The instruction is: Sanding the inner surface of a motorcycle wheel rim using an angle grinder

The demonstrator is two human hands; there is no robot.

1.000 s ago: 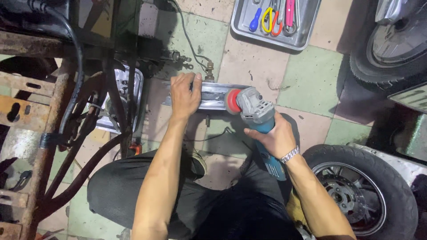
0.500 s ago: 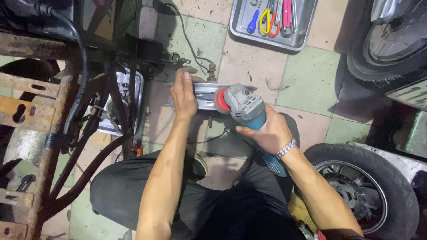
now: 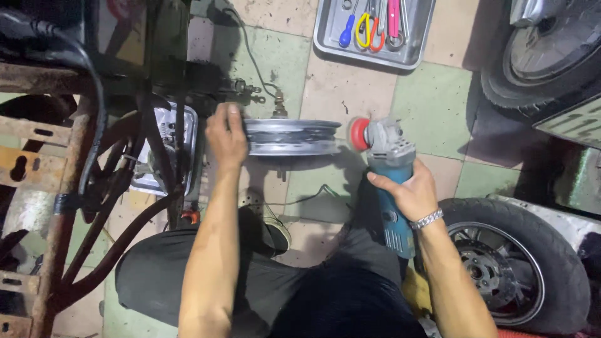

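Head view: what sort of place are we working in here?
Most likely a motorcycle repair workshop. A tool tray sits on the tiled floor, tyred wheels lie around, and the right hand holds an angle grinder beside a bare wheel rim.

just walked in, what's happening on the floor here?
A person crouches on the tiled floor. The left hand steadies a bare silver metal wheel rim standing on edge. The right hand holds a blue angle grinder with a red disc, the disc just clear of the rim's right end. A grey tool tray lies beyond.
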